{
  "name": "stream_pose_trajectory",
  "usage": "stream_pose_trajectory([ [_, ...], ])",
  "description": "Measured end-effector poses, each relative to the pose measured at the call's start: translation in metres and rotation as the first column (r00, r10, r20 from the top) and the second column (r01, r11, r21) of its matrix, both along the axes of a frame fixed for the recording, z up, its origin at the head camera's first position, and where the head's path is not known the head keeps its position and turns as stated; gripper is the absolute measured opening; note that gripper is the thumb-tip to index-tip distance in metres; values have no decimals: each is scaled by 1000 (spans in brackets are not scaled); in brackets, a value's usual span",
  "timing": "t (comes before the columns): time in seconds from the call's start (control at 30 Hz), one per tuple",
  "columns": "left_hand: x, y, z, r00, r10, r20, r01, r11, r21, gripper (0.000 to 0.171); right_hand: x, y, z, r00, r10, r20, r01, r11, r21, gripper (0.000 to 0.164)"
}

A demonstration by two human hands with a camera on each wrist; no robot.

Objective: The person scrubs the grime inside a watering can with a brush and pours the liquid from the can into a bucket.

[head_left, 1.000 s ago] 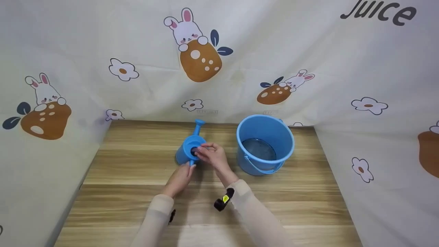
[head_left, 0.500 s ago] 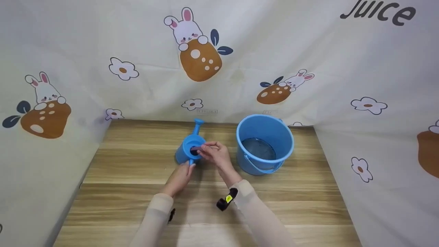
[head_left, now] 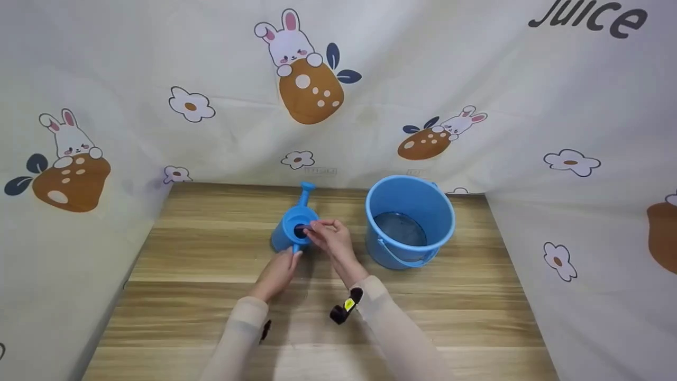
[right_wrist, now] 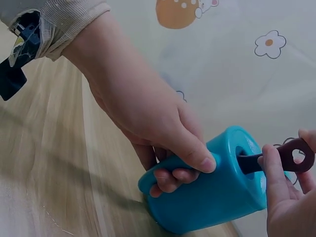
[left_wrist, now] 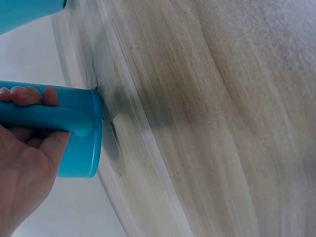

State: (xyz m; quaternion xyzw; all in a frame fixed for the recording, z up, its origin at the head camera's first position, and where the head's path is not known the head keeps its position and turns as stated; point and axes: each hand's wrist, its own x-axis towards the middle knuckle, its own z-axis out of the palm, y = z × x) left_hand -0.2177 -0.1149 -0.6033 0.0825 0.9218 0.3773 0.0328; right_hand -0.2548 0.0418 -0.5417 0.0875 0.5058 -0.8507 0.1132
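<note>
A blue watering can [head_left: 282,236] stands on the wooden table, its spout pointing toward the back wall. My left hand [head_left: 276,273] grips the can's handle, fingers wrapped around it in the left wrist view, where the handle [left_wrist: 47,117] shows closely. With thumb and fingers, my right hand [head_left: 336,244] pinches a dark purple-brown handle with a round hole at its end [right_wrist: 284,157]. That piece enters the can's top opening at a slant; its lower end is hidden inside, so I cannot tell what kind of tool it is.
Right of the can stands a larger blue bucket [head_left: 410,206] with a dark bottom showing inside and its bail hanging at the front. White printed cloth [head_left: 365,143] closes off the back and both sides of the wooden table [head_left: 449,317].
My right hand shifted slightly right, drawing the dark handle a little outward, then came back left toward the can's opening. The left hand, watering can and bucket stayed in place.
</note>
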Motion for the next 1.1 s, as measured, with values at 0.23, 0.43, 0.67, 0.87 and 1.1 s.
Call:
stream_pose_trajectory([
  [0.23,0,0,2,1000,-26,14,26,1000,-1,31,-3,-7,-5,1000,-13,15,13,1000,13,12],
  [0.43,1,1,3,999,-27,25,27,1000,1,28,-5,-11,-7,1000,-17,16,16,999,41,13],
  [0.67,2,1,1,1000,-18,21,18,1000,5,36,-5,-14,-6,999,16,-37,-14,998,67,12],
  [0.87,2,1,2,998,-10,54,9,1000,21,30,-4,-11,-3,994,55,-89,-44,992,120,13],
  [1.1,1,0,0,1000,-4,-2,4,999,42,24,-1,-10,-3,977,50,-208,-18,988,156,13],
])
